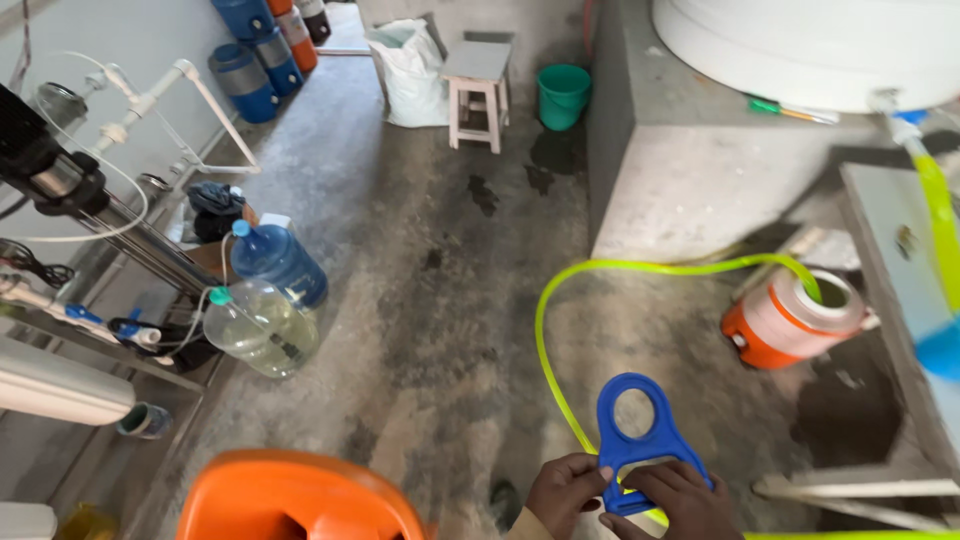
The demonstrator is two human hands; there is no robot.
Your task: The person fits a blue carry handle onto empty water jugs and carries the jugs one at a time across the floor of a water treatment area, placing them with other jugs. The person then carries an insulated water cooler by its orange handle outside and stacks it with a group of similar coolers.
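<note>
a head-worn camera looked down at a stained concrete floor (440, 300) in a workroom. at the bottom edge, the person's left hand (563, 492) and right hand (680, 503) were together, both clamped on the lower end of a blue plastic bottle-carrying handle (640, 440), a flat piece with a large round hole near its top. the left fingers pinched its left edge; the right fingers wrapped its lower right side. the handle was upright, held just above the floor view, in front of a yellow-green hose (560, 300).

the hose curved up from beneath the hands, arched right and entered the open top of an orange and white insulated jug (790, 320) standing beside a grey concrete block (680, 170). a large white tank (820, 45) sat on that block.

an orange rounded plastic object (290, 498) filled the bottom left corner. further left, a clear water bottle (262, 327) and a blue water bottle (278, 262) lay tilted, touching each other, near pipes and filter equipment (70, 190). far off stood a small wooden stool (478, 85), a white sack (410, 70) and a green bucket (563, 95).
</note>
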